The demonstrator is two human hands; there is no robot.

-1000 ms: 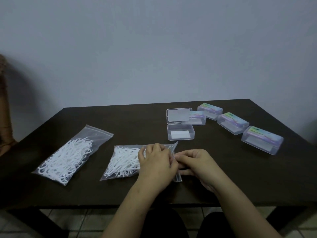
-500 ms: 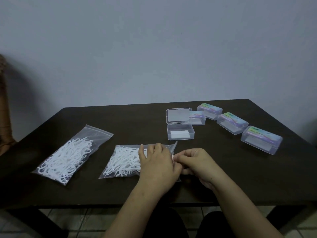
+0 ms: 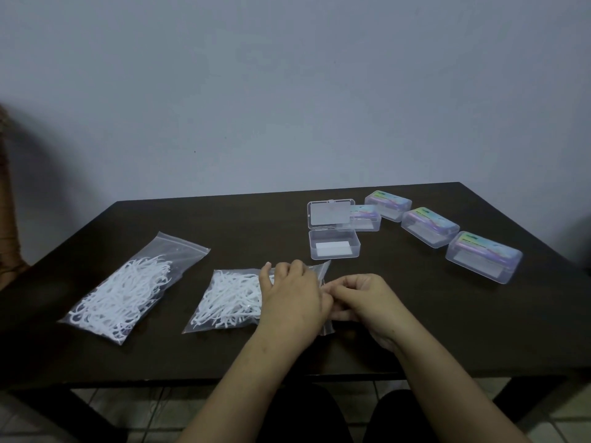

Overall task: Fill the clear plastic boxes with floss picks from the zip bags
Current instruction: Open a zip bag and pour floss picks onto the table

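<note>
both hands, left hand (image 3: pixel 292 297) and right hand (image 3: pixel 367 298), pinch the zip bag (image 3: pixel 230 298) mouth between them; opening step. next: pull seal apart, reach floss picks (image 3: pixel 228 295).

A plain grey-blue wall (image 3: pixel 287 91) stands at 12 o'clock behind the dark wooden surface (image 3: pixel 224 225); pale tiled floor (image 3: pixel 572 420) below, dim light.

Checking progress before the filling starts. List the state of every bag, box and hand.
Near bag: full of picks, flat, both hands at its mouth end.
Far bag: full, lying untouched.
Open box: lid up, no picks inside.
Four labelled boxes: lids shut.
Left hand: fingers curled on the near bag.
Right hand: pinching the bag's edge.
</note>
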